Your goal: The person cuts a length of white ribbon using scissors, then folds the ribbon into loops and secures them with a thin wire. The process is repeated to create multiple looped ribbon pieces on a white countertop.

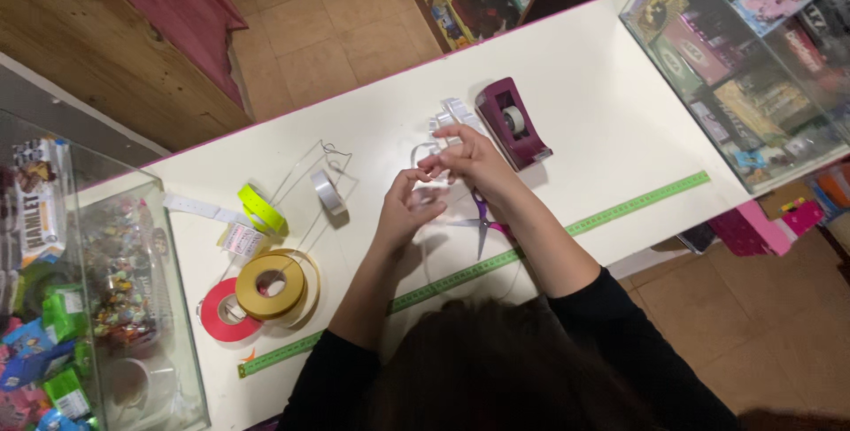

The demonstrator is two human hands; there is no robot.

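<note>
My left hand (405, 209) and my right hand (469, 158) meet above the white counter (602, 112), both pinching a loop of white ribbon (428, 153). More looped white ribbon (452, 114) lies just beyond my right hand. A purple-handled pair of scissors (482, 223) rests on the counter under my right forearm. A maroon tape dispenser (513, 123) stands right of my hands.
Left of my hands lie a white ribbon roll (328, 192), a yellow-green roll (262, 208), a gold roll (271, 286) and a red roll (227, 312). A green measuring tape (620, 209) runs along the near edge. Glass display cases (88, 307) flank the counter.
</note>
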